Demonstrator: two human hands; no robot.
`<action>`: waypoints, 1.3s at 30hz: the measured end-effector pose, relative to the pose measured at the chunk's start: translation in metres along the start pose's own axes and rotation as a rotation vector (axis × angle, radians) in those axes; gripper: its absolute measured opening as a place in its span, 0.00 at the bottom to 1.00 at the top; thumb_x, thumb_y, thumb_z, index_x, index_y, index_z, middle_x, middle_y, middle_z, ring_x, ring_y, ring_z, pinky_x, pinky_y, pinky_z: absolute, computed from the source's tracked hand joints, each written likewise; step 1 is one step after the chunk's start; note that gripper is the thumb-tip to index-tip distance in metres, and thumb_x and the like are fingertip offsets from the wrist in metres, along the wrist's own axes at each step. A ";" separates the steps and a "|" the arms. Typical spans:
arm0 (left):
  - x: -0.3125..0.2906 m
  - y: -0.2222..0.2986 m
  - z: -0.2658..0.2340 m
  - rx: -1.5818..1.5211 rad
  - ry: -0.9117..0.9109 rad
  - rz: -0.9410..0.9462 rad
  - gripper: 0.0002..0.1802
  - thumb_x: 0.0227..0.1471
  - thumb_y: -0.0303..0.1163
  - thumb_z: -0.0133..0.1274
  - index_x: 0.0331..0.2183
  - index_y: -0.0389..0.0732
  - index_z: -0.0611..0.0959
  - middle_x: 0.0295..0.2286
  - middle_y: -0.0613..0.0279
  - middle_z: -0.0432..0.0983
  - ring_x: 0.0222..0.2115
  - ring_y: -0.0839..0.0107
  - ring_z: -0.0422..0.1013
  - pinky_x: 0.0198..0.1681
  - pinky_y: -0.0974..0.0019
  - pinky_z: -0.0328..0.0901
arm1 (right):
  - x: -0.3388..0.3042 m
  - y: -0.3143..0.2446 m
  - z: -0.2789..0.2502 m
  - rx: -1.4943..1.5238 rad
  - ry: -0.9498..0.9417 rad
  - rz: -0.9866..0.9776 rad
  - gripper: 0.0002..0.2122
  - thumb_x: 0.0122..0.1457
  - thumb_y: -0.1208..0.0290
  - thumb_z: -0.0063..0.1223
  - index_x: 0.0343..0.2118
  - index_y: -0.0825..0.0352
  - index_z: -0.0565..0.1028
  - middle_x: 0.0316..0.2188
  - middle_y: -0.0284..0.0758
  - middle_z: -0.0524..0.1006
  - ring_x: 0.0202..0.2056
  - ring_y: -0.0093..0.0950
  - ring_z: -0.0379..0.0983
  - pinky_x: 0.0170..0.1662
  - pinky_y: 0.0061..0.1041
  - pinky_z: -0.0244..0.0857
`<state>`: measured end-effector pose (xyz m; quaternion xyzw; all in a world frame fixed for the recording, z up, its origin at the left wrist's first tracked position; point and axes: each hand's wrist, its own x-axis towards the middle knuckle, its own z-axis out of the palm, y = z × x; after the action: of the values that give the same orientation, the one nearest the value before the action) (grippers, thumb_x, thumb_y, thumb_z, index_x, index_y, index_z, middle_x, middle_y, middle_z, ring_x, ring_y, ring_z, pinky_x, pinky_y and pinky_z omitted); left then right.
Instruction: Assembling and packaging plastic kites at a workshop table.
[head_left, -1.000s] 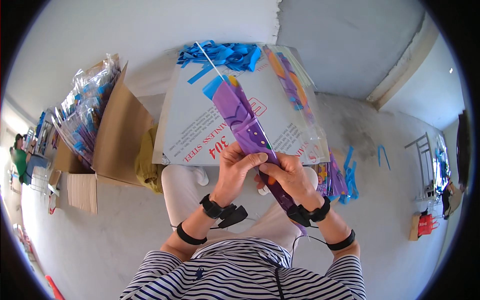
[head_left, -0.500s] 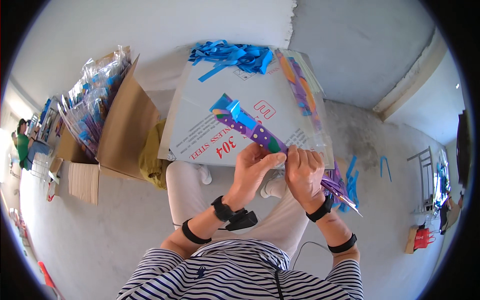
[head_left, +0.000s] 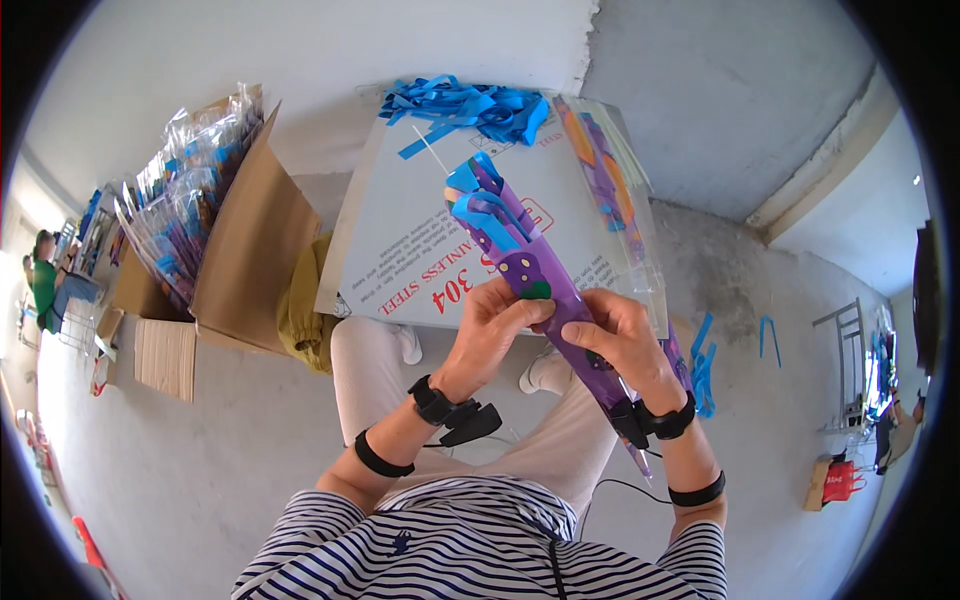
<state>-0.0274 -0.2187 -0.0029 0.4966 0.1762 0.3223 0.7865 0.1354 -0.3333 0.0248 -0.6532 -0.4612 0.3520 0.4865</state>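
Observation:
A long, narrow bundle of folded purple fabric [head_left: 545,265], printed with pale dots and green and dark patches, slants across in front of me. Folded blue ribbon [head_left: 487,215] lies at its far end, and a thin pale rod [head_left: 430,148] sticks out there. My left hand [head_left: 498,325] pinches the bundle's left edge between thumb and fingers. On its other edge, a little nearer to me, my right hand [head_left: 628,340] grips it with the thumb on top. The bundle's pointed near end passes beside my right wrist.
Below the bundle is a board-topped table [head_left: 390,240] with loose blue ribbons [head_left: 470,108] at the back and patterned fabric strips [head_left: 605,175] on the right. A cardboard box [head_left: 250,245] full of plastic-sleeved pieces [head_left: 185,215] stands left, beside olive cloth [head_left: 308,305]. Blue strips [head_left: 702,370] hang right.
My right hand has gone from a closed fist to a thumb-on-top grip. More of the purple bundle now shows, steeper and farther toward me, and the blue ribbon at its end is looped over.

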 end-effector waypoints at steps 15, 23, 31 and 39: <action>0.015 0.080 -0.022 0.616 0.236 0.641 0.10 0.46 0.19 0.64 0.34 0.34 0.82 0.34 0.64 0.75 0.29 0.77 0.70 0.34 0.72 0.66 | -0.016 -0.010 -0.001 0.414 -0.133 0.268 0.07 0.61 0.75 0.55 0.33 0.76 0.79 0.24 0.37 0.81 0.22 0.21 0.76 0.27 0.18 0.71; 0.030 0.117 -0.019 1.126 0.079 0.860 0.17 0.33 0.24 0.69 0.32 0.39 0.84 0.33 0.62 0.76 0.34 0.64 0.69 0.36 0.64 0.66 | -0.018 -0.013 -0.002 0.336 -0.160 0.198 0.07 0.61 0.77 0.55 0.34 0.76 0.79 0.23 0.36 0.80 0.22 0.19 0.75 0.26 0.18 0.70; 0.029 0.135 -0.021 1.206 -0.078 0.632 0.17 0.32 0.24 0.70 0.29 0.38 0.83 0.30 0.65 0.73 0.33 0.70 0.68 0.39 0.67 0.64 | -0.019 -0.012 -0.010 0.259 -0.192 0.177 0.06 0.61 0.77 0.55 0.34 0.76 0.78 0.23 0.35 0.80 0.23 0.18 0.74 0.27 0.18 0.69; 0.026 0.170 -0.016 1.046 -0.355 0.043 0.12 0.42 0.23 0.69 0.32 0.35 0.84 0.14 0.75 0.60 0.16 0.87 0.54 0.20 0.77 0.50 | -0.017 -0.011 -0.021 0.153 -0.211 0.120 0.06 0.61 0.78 0.56 0.31 0.75 0.78 0.22 0.33 0.79 0.23 0.17 0.73 0.28 0.18 0.68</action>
<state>-0.0744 -0.1390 0.1427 0.8713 0.1673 0.1188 0.4458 0.1457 -0.3545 0.0416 -0.6000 -0.4417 0.4813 0.4618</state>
